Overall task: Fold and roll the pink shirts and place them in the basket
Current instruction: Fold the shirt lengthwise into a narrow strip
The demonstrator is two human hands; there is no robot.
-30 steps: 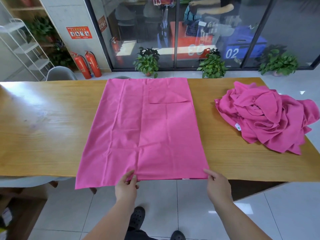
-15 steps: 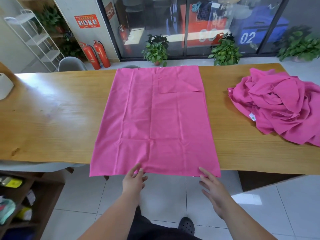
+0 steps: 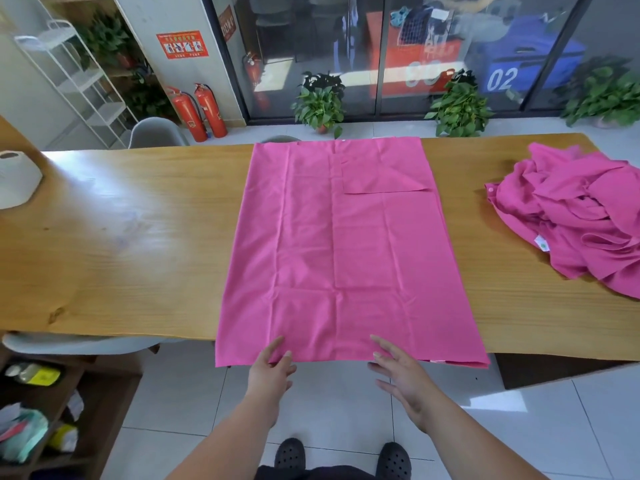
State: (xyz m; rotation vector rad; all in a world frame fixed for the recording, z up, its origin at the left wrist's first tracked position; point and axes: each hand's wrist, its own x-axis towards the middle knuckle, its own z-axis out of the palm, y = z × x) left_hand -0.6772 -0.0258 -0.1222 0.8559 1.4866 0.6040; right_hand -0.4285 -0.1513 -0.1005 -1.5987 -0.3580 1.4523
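A pink shirt [image 3: 346,258] lies folded into a long flat rectangle across the wooden table [image 3: 138,244], its near hem hanging just past the front edge. My left hand [image 3: 272,370] is at the hem's left-middle, thumb and fingertips resting on the cloth. My right hand [image 3: 398,374] hovers at the middle of the hem with fingers spread, its fingertips at the cloth's edge. A crumpled heap of more pink shirts [image 3: 575,216] sits at the table's right end. A white container [image 3: 15,180] stands at the far left edge.
A grey chair [image 3: 69,341] is tucked under the table on the left, and another [image 3: 156,133] stands behind it. A low wooden shelf with clutter [image 3: 41,410] is on the floor at the left. Potted plants and fire extinguishers line the glass wall beyond.
My right hand slid left from the shirt's right corner toward the middle of the hem. My left hand loosened its pinch on the hem. The view has moved closer and to the left.
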